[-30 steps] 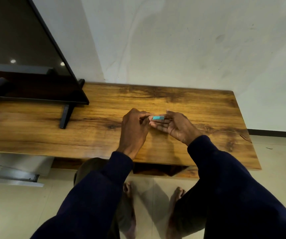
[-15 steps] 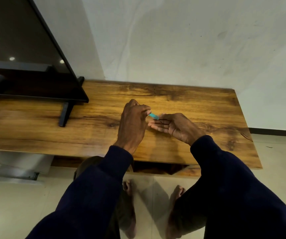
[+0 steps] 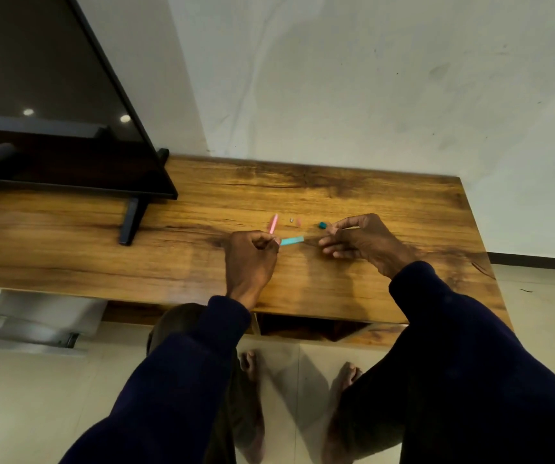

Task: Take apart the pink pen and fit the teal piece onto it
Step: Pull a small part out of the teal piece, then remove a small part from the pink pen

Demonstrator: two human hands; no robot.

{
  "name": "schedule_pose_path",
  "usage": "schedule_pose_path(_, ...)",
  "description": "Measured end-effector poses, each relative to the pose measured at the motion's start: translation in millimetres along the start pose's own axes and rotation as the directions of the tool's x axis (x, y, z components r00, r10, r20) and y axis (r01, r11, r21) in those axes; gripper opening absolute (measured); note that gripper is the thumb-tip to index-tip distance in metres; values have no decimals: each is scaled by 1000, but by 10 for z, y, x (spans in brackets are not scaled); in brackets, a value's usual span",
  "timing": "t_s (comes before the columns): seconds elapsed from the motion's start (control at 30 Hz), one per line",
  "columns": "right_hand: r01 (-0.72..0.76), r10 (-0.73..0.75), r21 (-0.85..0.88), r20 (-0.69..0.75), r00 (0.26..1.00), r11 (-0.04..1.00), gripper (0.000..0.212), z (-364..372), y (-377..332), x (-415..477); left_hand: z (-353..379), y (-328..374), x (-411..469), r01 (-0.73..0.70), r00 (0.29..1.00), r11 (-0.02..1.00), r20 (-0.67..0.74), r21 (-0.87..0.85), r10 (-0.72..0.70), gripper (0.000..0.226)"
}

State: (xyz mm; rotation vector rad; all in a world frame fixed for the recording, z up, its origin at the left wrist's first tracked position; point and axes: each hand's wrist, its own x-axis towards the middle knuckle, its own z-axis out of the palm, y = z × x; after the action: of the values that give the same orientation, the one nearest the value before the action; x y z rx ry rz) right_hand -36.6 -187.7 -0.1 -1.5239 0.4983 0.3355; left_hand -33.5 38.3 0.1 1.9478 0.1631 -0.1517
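My left hand [image 3: 252, 259] is closed around two pieces over the wooden table [image 3: 386, 202]. A teal tube [image 3: 292, 241] sticks out of its fingers to the right, and a pink pen barrel [image 3: 273, 224] points up and away from it. My right hand [image 3: 356, 239] hovers to the right with its fingertips pinched; something thin may run from them toward the teal tube, but I cannot make it out. Just beyond the hands, a small teal cap [image 3: 322, 225], a tiny metal part [image 3: 291, 220] and a small pink bit [image 3: 298, 222] lie on the table.
A black flat screen [image 3: 68, 128] on a stand [image 3: 132, 220] fills the table's left side. A white wall rises behind. The table's right edge [image 3: 476, 236] is close to my right hand. A tiled floor and bare feet show below the front edge.
My hands, joined at the teal tube before, have pulled apart: the left keeps the tube and the pink barrel, the right has moved right. Small parts on the table are now uncovered.
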Motion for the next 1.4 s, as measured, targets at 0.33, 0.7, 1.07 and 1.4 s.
schedule_pose_path(0.33,149,-189,-182,-226,956,972,12,87,73,114,419,-98,-75,-54,998,976,-2,210,56,8)
schedule_pose_path(0.7,215,-258,-179,-271,927,960,13,128,57,100,369,-101,-16,-250,967,843,78,475,243,26)
schedule_pose_path(1.07,244,-255,-78,-230,939,967,16,291,-9,51,89,-185,269,-227,964,763,30,605,263,23)
schedule_pose_path(1.4,326,-331,-60,-208,920,944,23,375,-132,-85,-8,-49,95,-237,971,925,35,296,238,7)
